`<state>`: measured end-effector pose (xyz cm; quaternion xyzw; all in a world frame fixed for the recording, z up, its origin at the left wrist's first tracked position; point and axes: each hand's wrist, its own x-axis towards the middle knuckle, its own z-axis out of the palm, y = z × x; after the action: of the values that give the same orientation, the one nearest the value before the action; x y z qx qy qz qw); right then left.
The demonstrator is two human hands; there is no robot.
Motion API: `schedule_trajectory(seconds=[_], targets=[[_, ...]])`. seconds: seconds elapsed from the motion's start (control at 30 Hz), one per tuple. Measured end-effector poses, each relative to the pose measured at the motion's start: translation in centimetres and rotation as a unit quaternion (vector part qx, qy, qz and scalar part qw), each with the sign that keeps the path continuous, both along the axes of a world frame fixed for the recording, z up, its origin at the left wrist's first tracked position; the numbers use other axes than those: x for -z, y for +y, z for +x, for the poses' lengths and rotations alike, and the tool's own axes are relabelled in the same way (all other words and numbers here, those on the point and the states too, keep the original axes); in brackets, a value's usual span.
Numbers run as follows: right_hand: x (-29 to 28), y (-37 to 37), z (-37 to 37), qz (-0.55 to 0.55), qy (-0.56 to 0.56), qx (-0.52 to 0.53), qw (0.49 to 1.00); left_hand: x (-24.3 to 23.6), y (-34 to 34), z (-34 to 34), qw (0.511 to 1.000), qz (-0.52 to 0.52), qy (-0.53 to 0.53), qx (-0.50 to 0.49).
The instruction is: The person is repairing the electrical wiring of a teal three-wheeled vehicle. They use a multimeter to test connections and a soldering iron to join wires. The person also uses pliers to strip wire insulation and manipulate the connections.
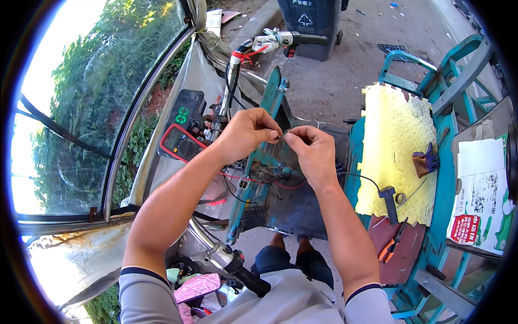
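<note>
My left hand [249, 134] and my right hand [314, 155] meet in front of me, fingertips nearly touching. Each pinches with thumb and forefinger at a tiny dark piece [280, 137], too small to name. Below them, thin red and black wires [259, 181] run across a teal metal frame bar [241, 197]. Beside my left forearm lies a red-edged multimeter [182, 143], leaning against a black dashboard display [188, 110] with lit green digits.
Handlebar grips [310, 39] stick out at the far and near left. On the right, a yellow foam mat [396, 146] carries a work glove [426, 161] and a black corded tool [388, 204]; orange-handled pliers [389, 247] lie nearby. A windshield [91, 113] stands left, a dark bin [310, 27] ahead.
</note>
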<state>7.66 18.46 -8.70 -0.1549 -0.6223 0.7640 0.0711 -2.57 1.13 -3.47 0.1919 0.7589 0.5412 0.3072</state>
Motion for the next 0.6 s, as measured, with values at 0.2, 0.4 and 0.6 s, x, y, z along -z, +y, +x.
schedule_trajectory(seconds=[0.2, 0.4, 0.6], targets=[[1.2, -0.3, 0.2, -0.034, -0.001, 0.004, 0.999, 0.3, 0.0, 0.1, 1.000, 0.014, -0.011, -0.004], [0.8, -0.9, -0.1, -0.051, 0.018, 0.043, 0.998, -0.1, 0.1, 0.2, 1.000, 0.003, -0.013, -0.007], [0.9, -1.2, -0.3, -0.047, 0.018, 0.036, 0.998, 0.1, 0.0, 0.0, 0.999, 0.017, -0.013, -0.028]])
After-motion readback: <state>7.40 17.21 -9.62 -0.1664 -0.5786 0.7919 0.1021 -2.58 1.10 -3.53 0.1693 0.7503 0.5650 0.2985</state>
